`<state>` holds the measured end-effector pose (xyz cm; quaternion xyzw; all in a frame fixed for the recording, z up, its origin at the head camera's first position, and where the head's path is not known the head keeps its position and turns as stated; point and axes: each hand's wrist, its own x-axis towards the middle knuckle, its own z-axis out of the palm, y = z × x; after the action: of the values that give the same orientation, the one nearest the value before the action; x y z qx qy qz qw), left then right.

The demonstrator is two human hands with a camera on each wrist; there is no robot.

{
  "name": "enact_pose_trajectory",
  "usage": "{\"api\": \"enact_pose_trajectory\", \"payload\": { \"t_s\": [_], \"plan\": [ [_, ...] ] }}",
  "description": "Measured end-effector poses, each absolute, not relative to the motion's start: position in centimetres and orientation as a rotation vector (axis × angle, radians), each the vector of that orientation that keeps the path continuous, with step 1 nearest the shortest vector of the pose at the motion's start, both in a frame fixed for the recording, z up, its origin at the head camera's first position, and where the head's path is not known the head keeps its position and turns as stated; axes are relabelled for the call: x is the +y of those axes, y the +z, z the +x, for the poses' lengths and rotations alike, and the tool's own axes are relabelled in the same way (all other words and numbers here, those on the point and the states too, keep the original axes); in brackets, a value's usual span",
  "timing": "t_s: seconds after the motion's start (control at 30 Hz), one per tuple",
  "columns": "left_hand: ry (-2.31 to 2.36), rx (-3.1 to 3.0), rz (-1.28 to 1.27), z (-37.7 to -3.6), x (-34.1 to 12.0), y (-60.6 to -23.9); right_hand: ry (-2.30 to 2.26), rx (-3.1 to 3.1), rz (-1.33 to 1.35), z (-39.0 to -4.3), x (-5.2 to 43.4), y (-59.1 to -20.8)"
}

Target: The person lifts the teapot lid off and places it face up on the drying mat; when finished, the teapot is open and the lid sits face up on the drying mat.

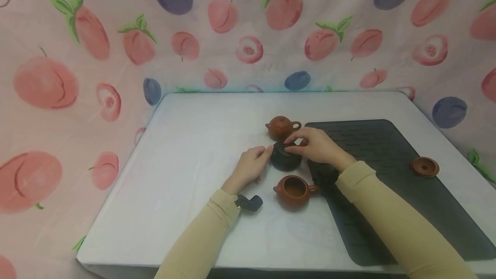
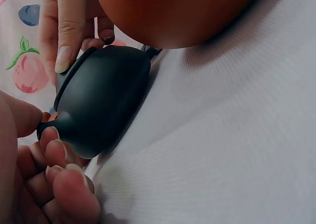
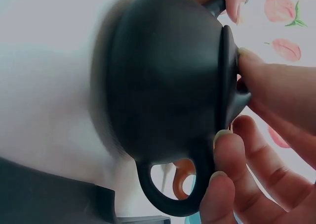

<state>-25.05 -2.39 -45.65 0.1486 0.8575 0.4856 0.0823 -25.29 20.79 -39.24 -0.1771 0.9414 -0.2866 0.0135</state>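
Black teapot (image 1: 285,158) sitting mid-table, just left of the dark mat (image 1: 387,175), between a lidded brown teapot (image 1: 283,126) on the far side and an open brown teapot (image 1: 294,190) on the near side. Right hand (image 1: 317,144) pinching the black lid (image 3: 228,75) from above, fingers also against the handle (image 3: 173,194). Left hand (image 1: 252,165) curled at the spout (image 2: 47,130), fingertips touching it.

Risks, judged from this: lid pulled at a tilt could slip from the pinch and chip. Sideways nudge at the spout could knock the pot into either brown neighbour. Loose brown lid (image 1: 424,167) lying far right on the mat, out of harm.
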Motion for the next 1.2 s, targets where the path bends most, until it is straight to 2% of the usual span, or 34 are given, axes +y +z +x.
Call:
{"api": "enact_pose_trajectory", "payload": {
  "t_s": [0.4,0.77,1.2],
  "plan": [
    [1.467,2.564,0.45,-24.9,-2.4,-45.5,-0.894,2.992,-0.592,-25.5,21.3,-39.5],
    [1.473,2.555,0.436,-25.1,-2.5,-45.6,-1.179,2.839,-0.346,-25.0,22.9,-38.9],
    [1.466,2.55,0.439,-25.1,-2.5,-45.7,-1.524,2.554,-0.218,-23.7,26.2,-38.6]
  ]
}}
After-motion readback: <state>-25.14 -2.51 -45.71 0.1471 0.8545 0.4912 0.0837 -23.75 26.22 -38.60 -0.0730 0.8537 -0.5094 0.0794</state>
